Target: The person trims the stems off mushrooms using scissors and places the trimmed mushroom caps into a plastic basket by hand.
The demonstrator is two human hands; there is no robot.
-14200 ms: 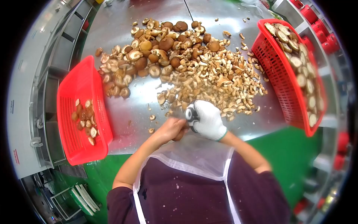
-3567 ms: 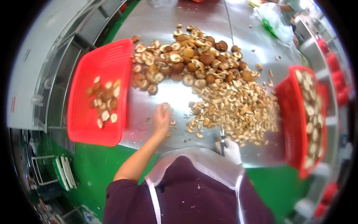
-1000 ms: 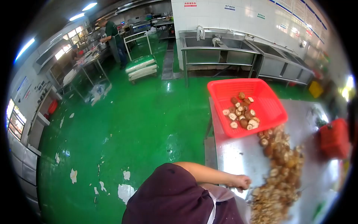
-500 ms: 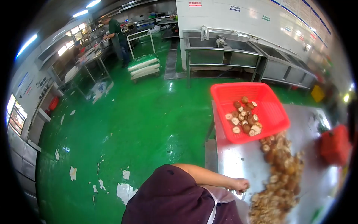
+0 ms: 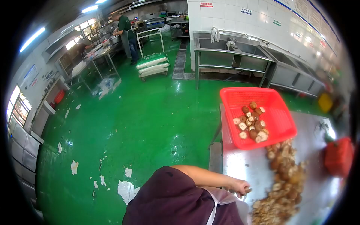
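Kitchen work table: wall labels noted, left hand beside mushroom heap

Writing: a red label [image 5: 206, 5], a blue label [image 5: 246, 11] and a green label [image 5: 277, 23] are fixed to the white tiled wall [image 5: 228, 22] at the top of the frame. Their characters are too small to read with certainty. Notice sheets [image 5: 302, 9] at upper right are likewise illegible.

Surface: the steel table [image 5: 234, 161] occupies the lower right and reflects light brightly. The mushroom heap [image 5: 287, 170], blurred, runs down it from the red basket [image 5: 283, 122]. Basket mushrooms [image 5: 258, 125] lie grouped inside, brown caps and pale undersides both visible. A red container [image 5: 338, 157] stands at the right.

Hands: the left hand [image 5: 237, 185], at lower right, has its fingers curled closed on a small brownish piece [image 5: 248, 190], not positively identified. The right hand is out of frame; its finger state cannot be told.

Room: steel sinks [image 5: 215, 56] line the wall. At upper left, a person in a dark green top [image 5: 124, 24] stands near a trolley [image 5: 152, 67] carrying stacked packs.

Edges and room: the basket sits at the table's upper left corner. Steel shows between hand, basket and heap. Green floor [image 5: 142, 131], with pale patches, extends left from the table edge.
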